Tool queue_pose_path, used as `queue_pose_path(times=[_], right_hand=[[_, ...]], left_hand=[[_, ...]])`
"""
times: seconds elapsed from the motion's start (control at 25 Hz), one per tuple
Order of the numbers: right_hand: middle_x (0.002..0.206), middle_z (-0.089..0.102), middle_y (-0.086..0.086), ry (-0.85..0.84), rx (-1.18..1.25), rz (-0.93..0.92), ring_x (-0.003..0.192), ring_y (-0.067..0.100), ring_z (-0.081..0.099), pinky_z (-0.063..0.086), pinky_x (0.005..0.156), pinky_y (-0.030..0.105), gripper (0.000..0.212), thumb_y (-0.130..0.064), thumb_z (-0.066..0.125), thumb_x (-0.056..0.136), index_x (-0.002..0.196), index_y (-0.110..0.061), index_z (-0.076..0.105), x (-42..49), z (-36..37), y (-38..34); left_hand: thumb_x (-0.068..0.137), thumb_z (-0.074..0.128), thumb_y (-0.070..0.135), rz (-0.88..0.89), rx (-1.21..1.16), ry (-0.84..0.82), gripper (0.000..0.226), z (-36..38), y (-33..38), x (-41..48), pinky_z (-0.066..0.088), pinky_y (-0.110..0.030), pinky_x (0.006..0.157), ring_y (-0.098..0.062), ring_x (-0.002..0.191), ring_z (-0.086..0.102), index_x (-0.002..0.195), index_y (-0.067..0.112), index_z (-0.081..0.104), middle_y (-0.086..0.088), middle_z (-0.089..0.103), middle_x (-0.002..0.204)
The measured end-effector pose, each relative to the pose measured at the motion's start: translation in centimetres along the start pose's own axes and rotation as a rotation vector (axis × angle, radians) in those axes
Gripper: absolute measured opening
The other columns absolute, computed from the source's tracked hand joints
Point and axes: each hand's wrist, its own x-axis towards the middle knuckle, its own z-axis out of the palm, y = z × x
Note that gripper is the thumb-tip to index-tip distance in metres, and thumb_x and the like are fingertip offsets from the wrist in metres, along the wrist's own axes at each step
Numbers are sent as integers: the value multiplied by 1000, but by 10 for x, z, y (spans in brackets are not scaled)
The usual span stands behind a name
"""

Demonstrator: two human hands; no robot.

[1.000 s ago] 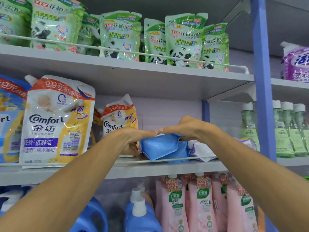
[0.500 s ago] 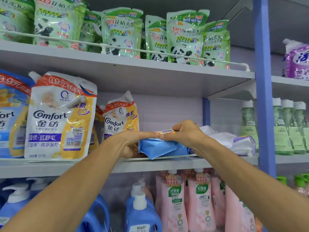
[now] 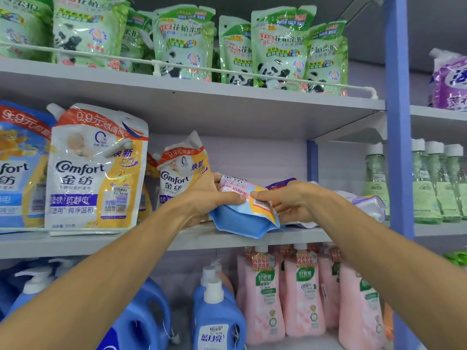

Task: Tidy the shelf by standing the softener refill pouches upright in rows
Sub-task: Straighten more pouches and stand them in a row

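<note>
On the middle shelf, both hands are clamped on a blue softener pouch at the front edge.

The left hand grips the pouch's 9 o'clock end and the right hand its 3 o'clock end, thumbs on top and nearly meeting. The pouch is tilted, with its blue base toward the camera and overhanging the shelf lip. Just at its 9 o'clock a small Comfort pouch stands leaning, and further that way a large Comfort pouch stands upright at the front. At its 3 o'clock, white-and-purple pouches lie flat. Green panda pouches stand on the shelf at 12 o'clock, and pink bottles at 6 o'clock.
</note>
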Motion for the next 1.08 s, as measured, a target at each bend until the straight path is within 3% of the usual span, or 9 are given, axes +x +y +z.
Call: queue_pose_path(times=[0.2, 0.32, 0.4, 0.56, 0.64, 0.76, 0.84, 0.96, 1.08], right_hand=[[99, 79, 15, 67, 95, -183, 73, 20, 79, 64, 60, 34, 53, -19, 88, 80, 121, 4, 63, -12, 1, 0], [100, 80, 5, 207, 7, -406, 85, 18, 78, 65, 74, 35, 39, -24, 90, 79, 110, -7, 74, -10, 8, -1], [103, 80, -1, 224, 21, -581, 92, 15, 78, 64, 85, 40, 34, -24, 89, 80, 108, -14, 74, -10, 18, 1], [112, 75, -8, 241, 8, -806, 100, 8, 73, 62, 88, 31, 48, -26, 90, 78, 119, -17, 66, 4, 45, 9], [112, 75, -10, 251, -22, -831, 101, 4, 72, 60, 88, 27, 51, -28, 91, 77, 120, -17, 65, 18, 60, 12], [110, 73, -14, 208, -116, -845, 98, -5, 67, 54, 81, 13, 51, -25, 92, 76, 119, -18, 64, 38, 85, 13], [108, 69, -15, 155, -199, -824, 94, -6, 65, 48, 72, 5, 48, -23, 90, 78, 117, -19, 62, 47, 97, 10], [114, 72, -9, 62, -258, -754, 101, 8, 68, 55, 82, 16, 50, -25, 91, 78, 119, -22, 62, 58, 106, 2], [109, 76, -8, -23, -239, -662, 99, 13, 73, 60, 90, 32, 35, -30, 90, 79, 106, -26, 67, 69, 105, -1]], left_hand=[[81, 88, 8, 216, 73, 10, 41, 3, 16, -10, 62, -21, 77, -10, 103, 74, 107, 30, 65, 9, 76, 112], [80, 89, 9, 306, 94, 32, 59, -7, 19, -10, 61, -21, 83, -9, 114, 69, 125, 33, 58, 13, 70, 125], [80, 89, 7, 353, 43, 65, 79, -16, 17, -9, 62, -28, 91, -11, 123, 67, 143, 29, 47, 10, 65, 138], [76, 93, 11, 349, 28, 97, 104, -38, 8, -4, 61, -50, 98, -22, 125, 68, 157, 34, 33, 7, 63, 146], [75, 93, 10, 340, 49, 104, 106, -48, 0, -5, 62, -48, 95, -20, 122, 70, 158, 36, 33, 8, 68, 138], [78, 88, 0, 319, 85, 169, 99, -62, -19, -10, 63, -24, 78, 0, 110, 72, 148, 46, 37, 21, 74, 119], [77, 90, 2, 243, 127, 230, 94, -70, -32, -9, 64, -27, 80, -2, 108, 73, 142, 48, 39, 20, 72, 118], [76, 91, 6, 138, 207, 272, 77, -83, -39, -2, 61, -48, 97, -19, 113, 72, 131, 38, 47, 6, 73, 124], [77, 91, 9, 109, 239, 275, 62, -89, -42, 2, 61, -47, 98, -18, 110, 72, 120, 34, 52, 5, 73, 121]])
